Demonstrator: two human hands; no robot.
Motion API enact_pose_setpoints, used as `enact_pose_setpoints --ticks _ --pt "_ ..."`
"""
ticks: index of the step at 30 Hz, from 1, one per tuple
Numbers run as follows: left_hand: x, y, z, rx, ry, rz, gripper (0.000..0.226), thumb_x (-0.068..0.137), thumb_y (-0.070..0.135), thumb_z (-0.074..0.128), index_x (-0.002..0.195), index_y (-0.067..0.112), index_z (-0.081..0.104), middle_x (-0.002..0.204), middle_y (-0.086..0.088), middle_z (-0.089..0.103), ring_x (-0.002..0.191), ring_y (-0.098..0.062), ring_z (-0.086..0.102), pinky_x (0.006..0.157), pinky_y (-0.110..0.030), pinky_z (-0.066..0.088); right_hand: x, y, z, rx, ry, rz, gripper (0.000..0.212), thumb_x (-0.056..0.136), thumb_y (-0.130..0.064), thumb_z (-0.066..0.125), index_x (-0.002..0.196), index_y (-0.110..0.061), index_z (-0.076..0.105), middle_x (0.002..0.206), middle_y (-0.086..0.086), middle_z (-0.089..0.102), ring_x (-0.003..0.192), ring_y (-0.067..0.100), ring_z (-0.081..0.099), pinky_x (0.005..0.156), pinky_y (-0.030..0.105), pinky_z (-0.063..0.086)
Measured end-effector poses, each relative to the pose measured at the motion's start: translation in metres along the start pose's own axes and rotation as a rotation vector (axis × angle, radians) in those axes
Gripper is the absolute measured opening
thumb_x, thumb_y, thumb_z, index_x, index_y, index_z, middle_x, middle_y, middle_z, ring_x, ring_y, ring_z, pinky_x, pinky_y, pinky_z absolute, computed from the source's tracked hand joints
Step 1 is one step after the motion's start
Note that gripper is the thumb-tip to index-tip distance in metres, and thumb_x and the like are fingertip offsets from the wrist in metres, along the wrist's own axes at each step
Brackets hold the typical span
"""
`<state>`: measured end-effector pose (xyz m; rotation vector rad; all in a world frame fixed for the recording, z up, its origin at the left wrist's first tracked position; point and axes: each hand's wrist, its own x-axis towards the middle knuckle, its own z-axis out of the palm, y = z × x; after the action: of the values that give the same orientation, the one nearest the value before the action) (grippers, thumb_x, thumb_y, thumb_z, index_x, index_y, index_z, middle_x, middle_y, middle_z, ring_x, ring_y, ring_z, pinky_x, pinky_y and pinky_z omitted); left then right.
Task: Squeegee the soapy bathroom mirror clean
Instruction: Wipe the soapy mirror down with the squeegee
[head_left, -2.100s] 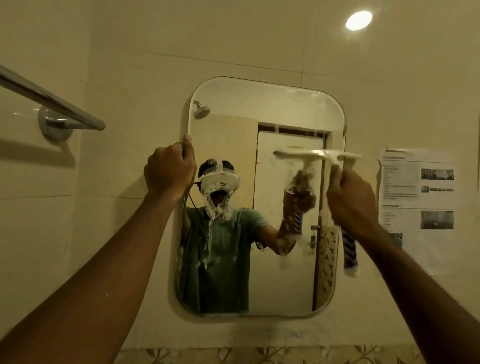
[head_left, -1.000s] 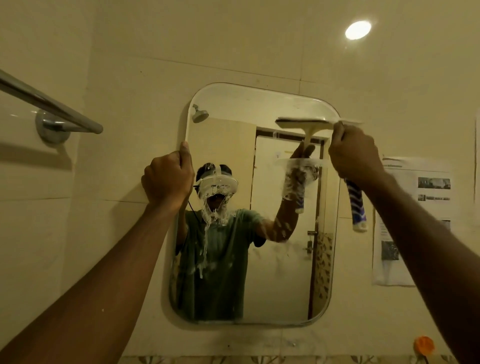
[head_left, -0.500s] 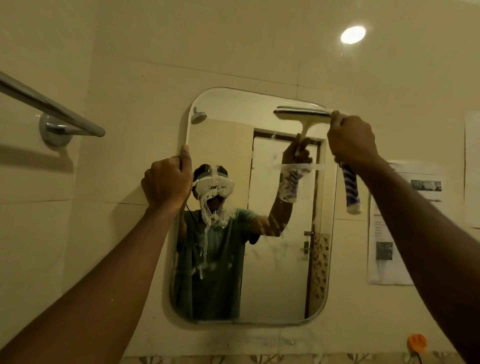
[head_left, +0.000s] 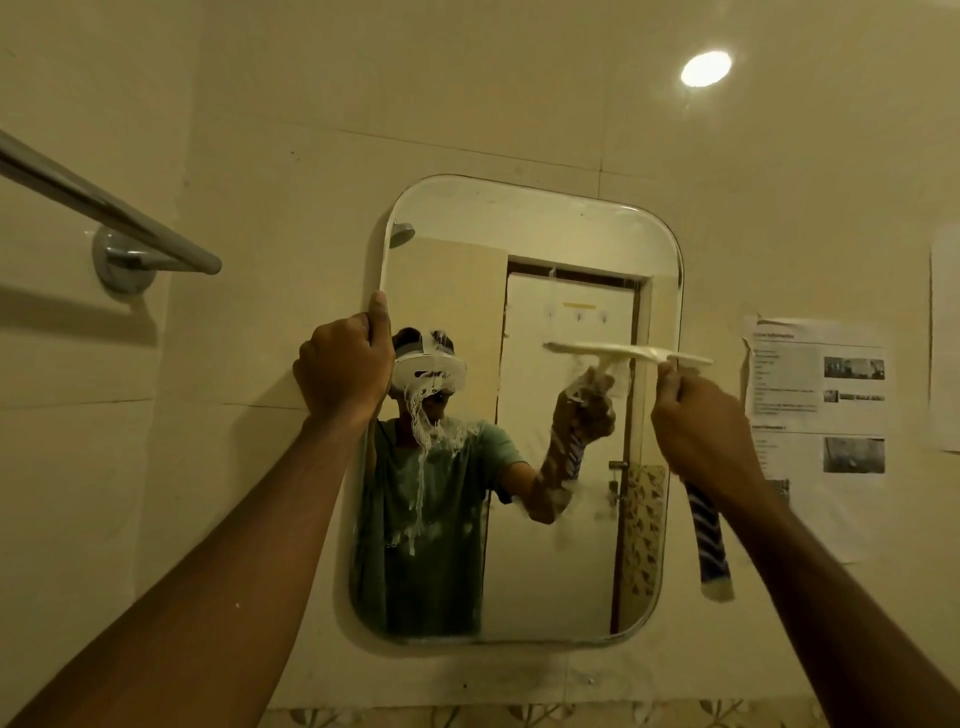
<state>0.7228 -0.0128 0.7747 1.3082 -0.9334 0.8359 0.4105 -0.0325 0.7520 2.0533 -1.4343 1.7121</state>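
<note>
— What has shifted since half a second ago?
— The squeegee (head_left: 623, 354) has dropped from the top right corner of the mirror (head_left: 530, 228) to about mid-height on its right side. The blade lies nearly level on the glass, and its right tip overhangs the mirror's edge.
— Who holds it?
— The right hand (head_left: 701, 431), fingers wrapped round the handle just under the blade. The blue-and-white striped handle end (head_left: 709, 540) sticks out below the fist.
— And the other hand?
— The left hand (head_left: 343, 374) grips the mirror's left edge as before, fingers curled and thumb pointing up along the rim.
— Where is the soap?
— A white foam streak (head_left: 426, 431) runs down the left half of the glass. Thinner smears sit under the blade.
— What else is there?
— A chrome towel bar (head_left: 104, 208) is on the left wall, a printed sheet (head_left: 815, 405) is stuck right of the mirror, and a round ceiling light (head_left: 705, 68) is above.
</note>
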Motion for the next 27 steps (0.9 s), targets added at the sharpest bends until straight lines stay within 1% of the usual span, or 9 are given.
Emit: enact_pose_setpoints --ticks 3,8,10,13,16,18,20,24,27 --pt "0.000 0.001 0.000 0.015 0.006 -0.005 0.063 0.102 0.048 0.031 0.062 0.009 0.062 0.051 0.001 0.046 0.044 -0.013 0.042 0.048 -0.016 0.023 0.043 -0.023 -0.019 0.031 0.061 -0.050 0.049 0.106 -0.036 0.026 0.074 -0.012 0.055 0.058 0.003 0.051 0.047 0.015 0.045 0.049 0.030 0.044" --pt "0.000 -0.001 0.000 0.035 0.018 0.007 0.059 0.102 0.048 0.031 0.055 0.017 0.049 0.048 0.004 0.041 0.040 -0.009 0.035 0.047 -0.016 0.023 0.103 -0.053 -0.044 -0.009 0.118 -0.055 0.047 0.104 -0.038 0.028 0.078 -0.011 0.056 0.063 0.006 0.057 0.051 0.020 0.057 0.052 0.029 0.051" --pt "-0.001 -0.002 0.001 0.027 0.017 0.000 0.059 0.101 0.049 0.030 0.054 0.018 0.047 0.048 0.003 0.043 0.041 -0.013 0.040 0.047 -0.016 0.027 0.098 -0.047 -0.041 -0.036 0.083 -0.059 0.043 0.104 -0.037 0.028 0.082 -0.012 0.055 0.064 0.007 0.058 0.051 0.020 0.058 0.050 0.028 0.051" --pt "-0.002 -0.002 0.004 -0.003 0.015 -0.012 0.059 0.101 0.050 0.030 0.054 0.018 0.047 0.048 0.003 0.044 0.042 -0.013 0.042 0.048 -0.016 0.029 0.066 -0.022 -0.024 -0.046 0.020 -0.058 0.045 0.105 -0.038 0.027 0.084 -0.011 0.055 0.063 0.007 0.057 0.049 0.019 0.054 0.051 0.035 0.053" --pt "-0.003 -0.002 0.003 -0.008 0.002 -0.021 0.059 0.101 0.051 0.030 0.055 0.018 0.048 0.048 0.003 0.044 0.041 -0.012 0.040 0.047 -0.017 0.028 0.022 0.001 -0.003 -0.047 -0.006 -0.031 0.050 0.105 -0.040 0.025 0.077 -0.012 0.055 0.057 0.006 0.054 0.044 0.016 0.049 0.044 0.030 0.044" --pt "-0.003 -0.001 0.001 -0.010 -0.002 -0.018 0.060 0.101 0.050 0.030 0.055 0.017 0.049 0.049 0.002 0.046 0.042 -0.014 0.043 0.047 -0.019 0.029 0.002 0.005 0.002 -0.070 -0.025 -0.017 0.052 0.105 -0.040 0.024 0.073 -0.012 0.054 0.057 0.007 0.055 0.045 0.018 0.051 0.047 0.031 0.045" --pt "-0.003 0.000 0.000 -0.011 -0.004 -0.011 0.059 0.101 0.050 0.030 0.056 0.017 0.049 0.050 0.001 0.047 0.045 -0.017 0.046 0.047 -0.020 0.030 -0.001 -0.001 -0.004 -0.060 -0.050 0.004 0.051 0.105 -0.039 0.026 0.073 -0.012 0.055 0.060 0.007 0.056 0.050 0.020 0.054 0.054 0.036 0.052" --pt "-0.005 0.000 -0.001 -0.014 -0.002 -0.011 0.059 0.102 0.049 0.030 0.056 0.017 0.048 0.050 0.000 0.046 0.044 -0.017 0.045 0.048 -0.020 0.029 0.044 -0.027 -0.030 0.003 0.036 -0.053 0.048 0.105 -0.039 0.028 0.071 -0.015 0.052 0.060 0.005 0.052 0.054 0.021 0.052 0.061 0.040 0.054" --pt "-0.007 0.001 -0.002 -0.014 0.004 -0.007 0.057 0.102 0.049 0.031 0.055 0.019 0.046 0.049 0.001 0.044 0.044 -0.018 0.045 0.048 -0.022 0.032 0.079 -0.042 -0.044 0.018 0.079 -0.076 0.047 0.105 -0.039 0.028 0.075 -0.014 0.055 0.062 0.006 0.054 0.057 0.023 0.056 0.062 0.038 0.055"
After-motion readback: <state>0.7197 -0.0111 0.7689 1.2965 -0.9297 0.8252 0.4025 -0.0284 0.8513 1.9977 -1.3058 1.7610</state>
